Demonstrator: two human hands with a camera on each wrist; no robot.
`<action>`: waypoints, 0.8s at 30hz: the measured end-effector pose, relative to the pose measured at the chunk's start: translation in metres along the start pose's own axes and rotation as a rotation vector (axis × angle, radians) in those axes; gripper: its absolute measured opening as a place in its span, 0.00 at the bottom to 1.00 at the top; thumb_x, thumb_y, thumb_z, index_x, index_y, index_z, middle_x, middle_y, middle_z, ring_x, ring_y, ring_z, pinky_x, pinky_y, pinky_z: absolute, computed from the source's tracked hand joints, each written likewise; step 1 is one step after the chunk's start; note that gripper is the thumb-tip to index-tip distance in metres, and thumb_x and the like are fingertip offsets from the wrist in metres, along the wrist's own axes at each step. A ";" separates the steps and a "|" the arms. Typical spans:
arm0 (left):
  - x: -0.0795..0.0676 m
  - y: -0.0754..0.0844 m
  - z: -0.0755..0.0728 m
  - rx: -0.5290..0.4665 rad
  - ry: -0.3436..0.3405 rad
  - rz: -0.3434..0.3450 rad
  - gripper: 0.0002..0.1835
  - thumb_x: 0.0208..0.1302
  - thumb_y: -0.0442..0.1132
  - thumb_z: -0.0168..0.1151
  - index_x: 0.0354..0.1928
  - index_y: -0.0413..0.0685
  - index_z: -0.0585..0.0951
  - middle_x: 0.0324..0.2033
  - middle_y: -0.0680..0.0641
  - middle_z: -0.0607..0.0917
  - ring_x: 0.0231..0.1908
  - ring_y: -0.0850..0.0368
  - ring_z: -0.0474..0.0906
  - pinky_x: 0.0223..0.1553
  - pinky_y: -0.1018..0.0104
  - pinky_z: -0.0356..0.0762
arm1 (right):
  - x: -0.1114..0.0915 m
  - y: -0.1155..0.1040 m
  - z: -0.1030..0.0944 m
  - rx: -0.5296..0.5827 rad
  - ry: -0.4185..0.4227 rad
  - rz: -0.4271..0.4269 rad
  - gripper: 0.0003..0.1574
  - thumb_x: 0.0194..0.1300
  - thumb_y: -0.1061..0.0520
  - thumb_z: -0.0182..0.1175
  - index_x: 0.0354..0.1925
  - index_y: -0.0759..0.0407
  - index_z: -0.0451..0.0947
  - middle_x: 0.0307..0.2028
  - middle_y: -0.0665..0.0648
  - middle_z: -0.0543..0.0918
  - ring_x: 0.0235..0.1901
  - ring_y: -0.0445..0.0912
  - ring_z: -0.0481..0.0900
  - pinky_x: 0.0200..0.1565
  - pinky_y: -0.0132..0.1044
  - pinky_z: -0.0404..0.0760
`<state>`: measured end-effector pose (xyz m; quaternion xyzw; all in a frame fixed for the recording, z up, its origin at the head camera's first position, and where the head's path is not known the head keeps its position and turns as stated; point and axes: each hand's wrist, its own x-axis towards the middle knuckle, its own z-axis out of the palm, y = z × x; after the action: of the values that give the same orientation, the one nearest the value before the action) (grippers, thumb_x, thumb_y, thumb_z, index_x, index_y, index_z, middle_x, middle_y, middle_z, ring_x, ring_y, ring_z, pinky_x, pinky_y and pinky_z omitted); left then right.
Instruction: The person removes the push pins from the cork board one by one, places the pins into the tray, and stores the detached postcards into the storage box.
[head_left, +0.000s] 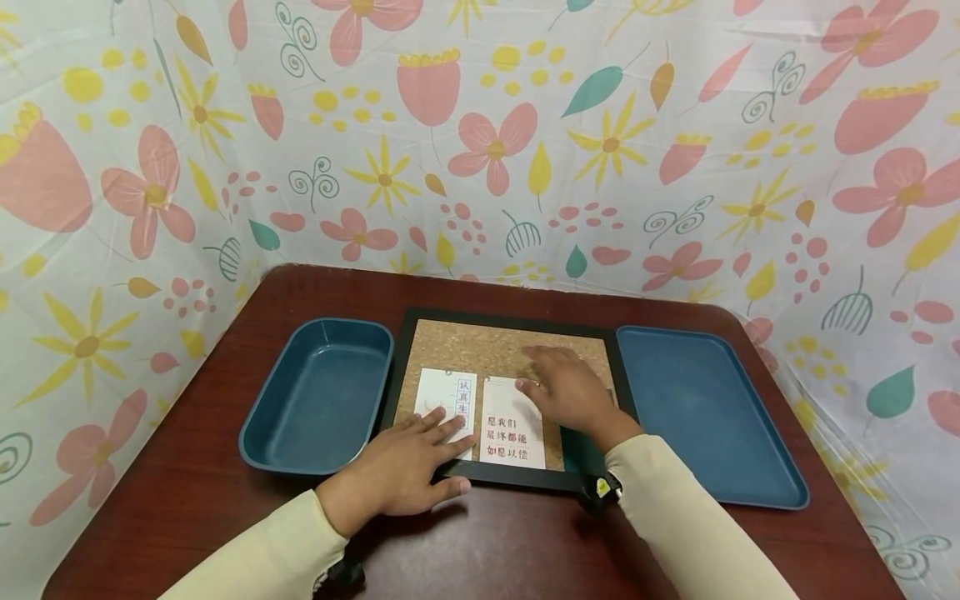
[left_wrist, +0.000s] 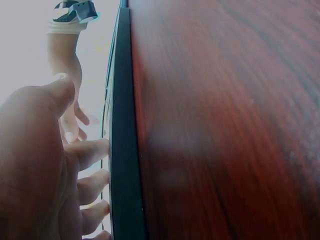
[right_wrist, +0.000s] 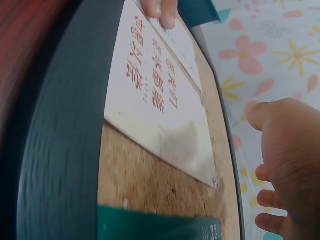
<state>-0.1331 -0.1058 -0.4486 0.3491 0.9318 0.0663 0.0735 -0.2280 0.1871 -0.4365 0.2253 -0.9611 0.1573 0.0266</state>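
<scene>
I had free room over the bench [head_left: 495,550] nearest me, before the corkboard [head_left: 465,346]. My left fingers [head_left: 452,451] blocked the left card [head_left: 437,385]; air lay beneath my right fingers [head_left: 551,358]. The deep tray [head_left: 322,400] walled the left side, the flat tray [head_left: 697,417] edged the right, and a curtain [head_left: 480,217] barred the back.
</scene>
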 end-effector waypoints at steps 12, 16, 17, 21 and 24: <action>-0.002 0.000 -0.004 -0.029 -0.009 0.001 0.39 0.73 0.74 0.36 0.78 0.67 0.65 0.77 0.52 0.62 0.77 0.46 0.52 0.72 0.43 0.57 | 0.014 -0.017 0.006 -0.007 -0.057 -0.002 0.41 0.76 0.35 0.55 0.76 0.53 0.66 0.71 0.59 0.71 0.72 0.61 0.63 0.70 0.65 0.60; -0.002 0.001 -0.004 -0.027 -0.017 -0.008 0.39 0.73 0.74 0.35 0.78 0.68 0.65 0.77 0.52 0.61 0.77 0.47 0.52 0.73 0.43 0.57 | 0.019 -0.020 0.009 0.001 -0.057 -0.022 0.39 0.76 0.36 0.55 0.75 0.53 0.68 0.71 0.60 0.71 0.72 0.61 0.63 0.70 0.64 0.60; -0.002 0.000 -0.004 -0.026 -0.019 -0.010 0.39 0.73 0.75 0.35 0.78 0.68 0.65 0.78 0.53 0.61 0.78 0.47 0.52 0.73 0.43 0.56 | 0.019 -0.021 0.010 0.009 -0.057 -0.027 0.38 0.76 0.36 0.55 0.74 0.53 0.69 0.71 0.60 0.72 0.72 0.61 0.63 0.70 0.64 0.60; -0.002 0.000 -0.003 -0.023 -0.015 -0.009 0.38 0.73 0.74 0.36 0.78 0.68 0.65 0.77 0.53 0.61 0.78 0.47 0.52 0.73 0.44 0.57 | 0.023 -0.023 0.014 0.034 -0.050 -0.046 0.35 0.76 0.38 0.56 0.72 0.53 0.72 0.69 0.59 0.74 0.71 0.59 0.65 0.70 0.63 0.61; -0.002 0.000 -0.003 -0.025 -0.014 -0.008 0.38 0.73 0.74 0.37 0.78 0.69 0.64 0.78 0.52 0.61 0.78 0.47 0.52 0.73 0.44 0.57 | 0.025 -0.026 0.015 0.047 -0.046 -0.064 0.33 0.76 0.40 0.57 0.70 0.54 0.74 0.67 0.59 0.76 0.70 0.60 0.67 0.69 0.62 0.63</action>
<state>-0.1325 -0.1071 -0.4458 0.3449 0.9318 0.0752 0.0849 -0.2389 0.1493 -0.4399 0.2602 -0.9498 0.1738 0.0040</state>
